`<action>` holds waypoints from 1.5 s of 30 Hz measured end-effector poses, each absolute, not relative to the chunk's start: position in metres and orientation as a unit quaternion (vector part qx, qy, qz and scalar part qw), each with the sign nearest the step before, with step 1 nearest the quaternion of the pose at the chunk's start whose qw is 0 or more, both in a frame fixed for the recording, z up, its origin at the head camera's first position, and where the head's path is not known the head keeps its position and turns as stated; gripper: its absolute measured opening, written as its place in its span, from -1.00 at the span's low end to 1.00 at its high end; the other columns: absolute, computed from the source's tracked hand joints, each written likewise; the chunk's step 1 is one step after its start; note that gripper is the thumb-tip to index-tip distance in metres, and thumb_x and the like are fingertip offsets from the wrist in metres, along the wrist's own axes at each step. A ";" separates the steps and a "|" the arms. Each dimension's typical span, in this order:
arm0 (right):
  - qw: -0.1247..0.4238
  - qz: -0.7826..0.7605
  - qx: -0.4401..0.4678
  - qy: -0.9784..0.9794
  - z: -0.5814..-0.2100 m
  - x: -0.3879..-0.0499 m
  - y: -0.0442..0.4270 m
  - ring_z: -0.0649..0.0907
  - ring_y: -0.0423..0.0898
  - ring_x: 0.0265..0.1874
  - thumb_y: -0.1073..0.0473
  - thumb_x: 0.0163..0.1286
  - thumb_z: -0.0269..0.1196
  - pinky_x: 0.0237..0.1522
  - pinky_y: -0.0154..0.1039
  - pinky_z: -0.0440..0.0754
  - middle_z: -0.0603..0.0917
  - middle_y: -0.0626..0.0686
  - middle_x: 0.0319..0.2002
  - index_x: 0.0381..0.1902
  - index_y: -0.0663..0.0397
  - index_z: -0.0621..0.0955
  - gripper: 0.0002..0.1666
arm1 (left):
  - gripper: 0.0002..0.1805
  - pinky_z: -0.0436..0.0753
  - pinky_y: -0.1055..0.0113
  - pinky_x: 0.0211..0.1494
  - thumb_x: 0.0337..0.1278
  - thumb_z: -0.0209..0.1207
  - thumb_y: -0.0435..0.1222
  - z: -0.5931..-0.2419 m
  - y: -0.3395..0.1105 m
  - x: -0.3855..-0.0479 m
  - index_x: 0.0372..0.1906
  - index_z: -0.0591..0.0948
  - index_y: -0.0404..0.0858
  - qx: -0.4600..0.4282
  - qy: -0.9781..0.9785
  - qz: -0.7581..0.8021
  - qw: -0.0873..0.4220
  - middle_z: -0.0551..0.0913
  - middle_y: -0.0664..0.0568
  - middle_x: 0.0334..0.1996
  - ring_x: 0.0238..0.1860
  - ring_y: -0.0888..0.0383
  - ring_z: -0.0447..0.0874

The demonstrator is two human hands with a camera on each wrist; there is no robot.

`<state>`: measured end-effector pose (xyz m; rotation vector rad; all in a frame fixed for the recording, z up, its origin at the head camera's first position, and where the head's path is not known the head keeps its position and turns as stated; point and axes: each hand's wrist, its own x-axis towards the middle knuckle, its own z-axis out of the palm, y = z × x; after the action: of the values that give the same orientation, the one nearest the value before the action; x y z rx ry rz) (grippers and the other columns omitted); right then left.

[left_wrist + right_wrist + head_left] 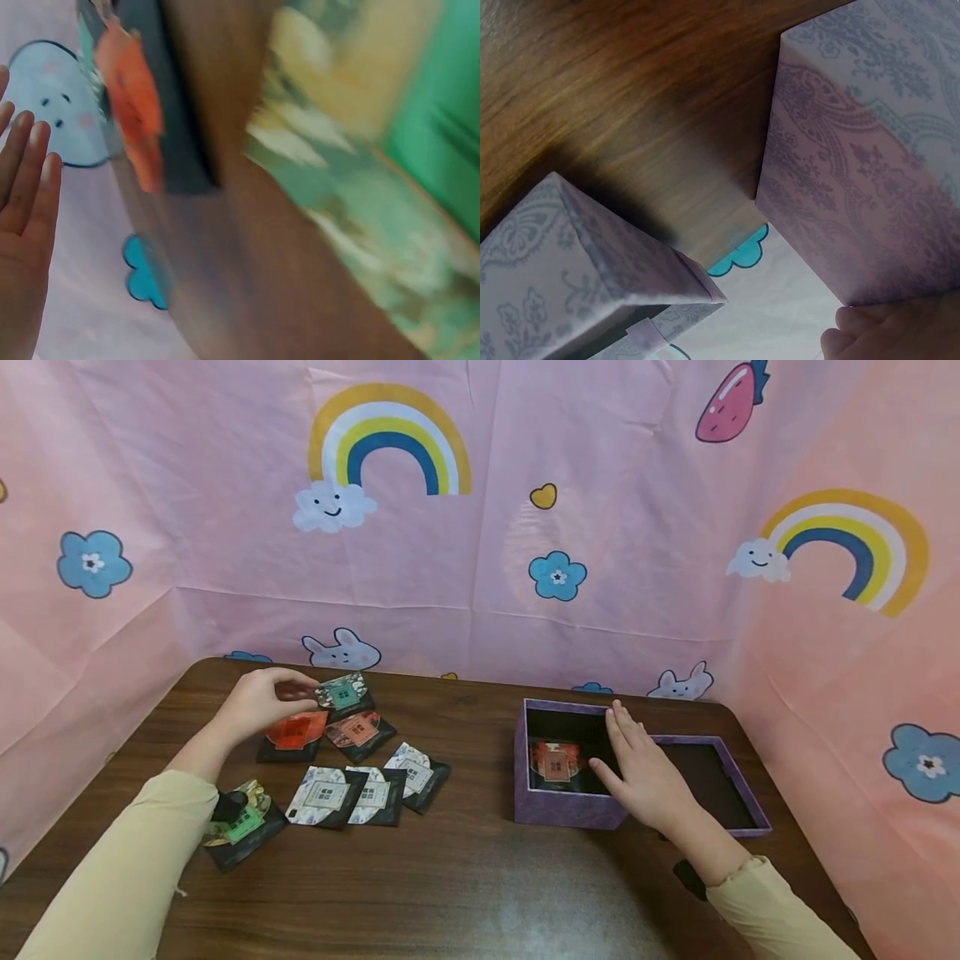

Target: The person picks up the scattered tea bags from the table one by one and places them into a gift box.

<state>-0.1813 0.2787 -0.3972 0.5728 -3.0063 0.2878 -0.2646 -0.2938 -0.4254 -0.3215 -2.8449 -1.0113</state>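
My left hand is over the far left of the table, its fingertips at the edge of a teal-labelled square packet; it does not look gripped. Below that hand lie an orange packet and a reddish one. In the left wrist view the straight fingers appear apart from the orange packet. My right hand rests with straight fingers on the right rim of an open purple patterned box. One red packet lies inside the box.
Three white-labelled packets lie overlapping or side by side, mid-left. A green and yellow packet is partly under the left wrist. The purple box lid, dark inside, lies right of the box. A printed pink cloth hangs behind the table.
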 end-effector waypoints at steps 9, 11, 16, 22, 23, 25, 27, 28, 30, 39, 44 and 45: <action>0.030 0.098 0.184 -0.978 -0.396 -0.183 0.277 0.02 0.27 0.72 -0.13 0.67 0.10 0.67 0.30 0.08 -0.11 0.30 0.74 0.70 0.36 -0.02 -0.01 | -0.55 0.52 0.73 -0.11 0.32 0.45 -0.21 -0.441 -0.314 -0.263 0.21 0.72 -0.33 -0.095 -0.931 -0.349 0.049 0.75 -0.33 0.15 0.13 -0.31 0.75; 0.031 0.098 0.185 -0.977 -0.396 -0.183 0.276 0.03 0.28 0.72 -0.13 0.67 0.10 0.67 0.30 0.08 -0.10 0.32 0.73 0.70 0.37 -0.01 -0.01 | -0.52 0.52 0.76 -0.11 0.33 0.45 -0.19 -0.443 -0.317 -0.261 0.23 0.70 -0.35 -0.091 -0.928 -0.359 0.042 0.74 -0.35 0.17 0.15 -0.31 0.74; 0.035 0.097 0.185 -0.977 -0.396 -0.184 0.277 0.03 0.28 0.72 -0.12 0.67 0.11 0.67 0.30 0.09 -0.09 0.32 0.73 0.69 0.37 0.00 -0.01 | -0.46 0.58 0.75 -0.11 0.35 0.44 -0.15 -0.449 -0.323 -0.260 0.29 0.66 -0.36 -0.082 -0.916 -0.393 0.024 0.69 -0.38 0.25 0.03 0.18 0.81; 0.033 0.099 0.184 -0.977 -0.396 -0.183 0.277 0.03 0.29 0.72 -0.10 0.66 0.12 0.68 0.30 0.07 -0.09 0.32 0.73 0.69 0.38 0.00 -0.02 | -0.41 0.55 0.79 -0.10 0.37 0.43 -0.17 -0.455 -0.329 -0.261 0.35 0.60 -0.40 -0.066 -0.910 -0.410 0.008 0.60 -0.42 0.33 0.12 0.12 0.77; 0.032 0.100 0.184 -0.977 -0.397 -0.183 0.277 0.04 0.29 0.71 -0.10 0.66 0.12 0.68 0.30 0.07 -0.09 0.32 0.73 0.69 0.38 0.00 -0.02 | -0.40 0.55 0.80 -0.10 0.37 0.42 -0.17 -0.456 -0.329 -0.261 0.36 0.59 -0.41 -0.065 -0.911 -0.407 0.006 0.59 -0.43 0.34 0.20 -0.05 0.74; 0.033 0.099 0.184 -0.977 -0.397 -0.182 0.277 0.04 0.30 0.71 -0.10 0.67 0.12 0.68 0.29 0.07 -0.09 0.31 0.73 0.69 0.38 0.00 -0.02 | -0.39 0.53 0.82 -0.10 0.38 0.41 -0.17 -0.457 -0.330 -0.261 0.37 0.58 -0.43 -0.065 -0.912 -0.406 0.000 0.55 -0.45 0.37 0.32 -0.31 0.61; 0.035 0.098 0.184 -0.977 -0.398 -0.182 0.277 0.05 0.29 0.71 -0.10 0.66 0.12 0.68 0.29 0.08 -0.08 0.31 0.73 0.69 0.38 0.01 -0.02 | -0.38 0.50 0.85 -0.09 0.39 0.41 -0.17 -0.458 -0.331 -0.262 0.38 0.56 -0.44 -0.064 -0.911 -0.408 -0.005 0.52 -0.45 0.39 0.37 -0.39 0.52; 0.035 0.098 0.184 -0.978 -0.398 -0.182 0.278 0.05 0.29 0.71 -0.10 0.66 0.12 0.68 0.29 0.08 -0.08 0.31 0.73 0.69 0.37 0.01 -0.02 | -0.37 0.49 0.86 -0.09 0.39 0.41 -0.17 -0.458 -0.332 -0.262 0.39 0.55 -0.44 -0.064 -0.910 -0.409 -0.006 0.51 -0.46 0.40 0.38 -0.40 0.50; 0.036 0.095 0.182 -0.978 -0.399 -0.182 0.278 0.04 0.28 0.72 -0.10 0.66 0.12 0.68 0.29 0.08 -0.08 0.31 0.73 0.69 0.37 0.00 -0.02 | -0.34 0.48 0.86 -0.08 0.39 0.41 -0.17 -0.458 -0.332 -0.263 0.42 0.52 -0.46 -0.065 -0.908 -0.413 -0.014 0.49 -0.47 0.41 0.40 -0.41 0.49; 0.033 0.090 0.179 -0.979 -0.399 -0.183 0.278 0.04 0.28 0.72 -0.12 0.67 0.11 0.67 0.29 0.09 -0.08 0.30 0.73 0.70 0.36 0.00 -0.02 | -0.20 0.33 -0.37 0.51 0.30 0.46 -0.22 -0.461 -0.332 -0.264 0.50 0.40 -0.47 -0.080 -0.917 -0.386 -0.061 0.42 -0.51 0.46 0.49 -0.44 0.35; 0.032 0.086 0.177 -0.980 -0.399 -0.183 0.278 0.03 0.27 0.72 -0.12 0.67 0.11 0.67 0.30 0.10 -0.08 0.31 0.73 0.70 0.36 0.00 -0.02 | -0.14 0.37 -0.36 0.47 0.19 0.53 -0.26 -0.464 -0.330 -0.264 0.49 0.40 -0.48 -0.109 -0.925 -0.360 -0.050 0.43 -0.50 0.43 0.45 -0.42 0.38; 0.033 0.086 0.177 -0.980 -0.399 -0.183 0.278 0.04 0.28 0.72 -0.12 0.66 0.11 0.67 0.30 0.10 -0.08 0.31 0.73 0.70 0.36 0.00 -0.02 | -0.13 0.38 -0.36 0.45 0.16 0.55 -0.25 -0.464 -0.330 -0.264 0.48 0.41 -0.48 -0.116 -0.927 -0.354 -0.046 0.44 -0.50 0.42 0.44 -0.43 0.38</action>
<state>-0.1830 0.2781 -0.3994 0.5457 -3.0150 0.2638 -0.2638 -0.3302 -0.4642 -0.3750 -3.0019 -1.1449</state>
